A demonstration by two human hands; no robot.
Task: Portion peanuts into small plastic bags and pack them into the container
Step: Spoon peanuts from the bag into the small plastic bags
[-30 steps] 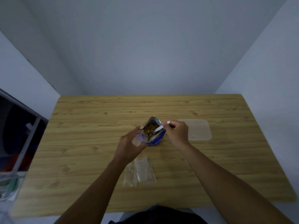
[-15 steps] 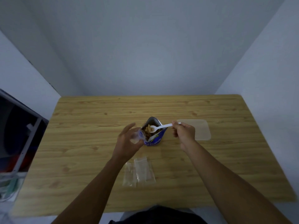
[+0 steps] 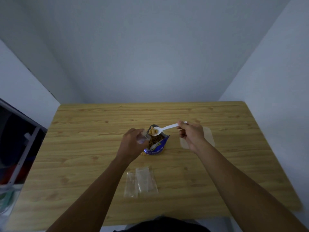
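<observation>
An open blue peanut packet (image 3: 157, 144) stands at the middle of the wooden table (image 3: 83, 148), with brown peanuts showing inside. My right hand (image 3: 190, 136) grips the handle of a white plastic spoon (image 3: 164, 128), whose bowl holds several peanuts just above the packet's mouth. To the packet's left, my left hand (image 3: 133, 144) holds a small clear plastic bag (image 3: 142, 137), its mouth close to the spoon's bowl. Two or three empty clear bags (image 3: 142, 181) lie flat nearer to me. A shallow clear container (image 3: 209, 138) lies right of the packet, partly hidden by my right hand.
White walls close in behind and to the right of the table. A dark shelf unit with a metal frame (image 3: 20, 148) stands off the table's left edge. A few loose peanuts (image 3: 143, 153) lie at the packet's left foot.
My right hand has drawn the spoon up out of the packet with peanuts in it and moved right. My left hand has shifted the small bag closer to the spoon.
</observation>
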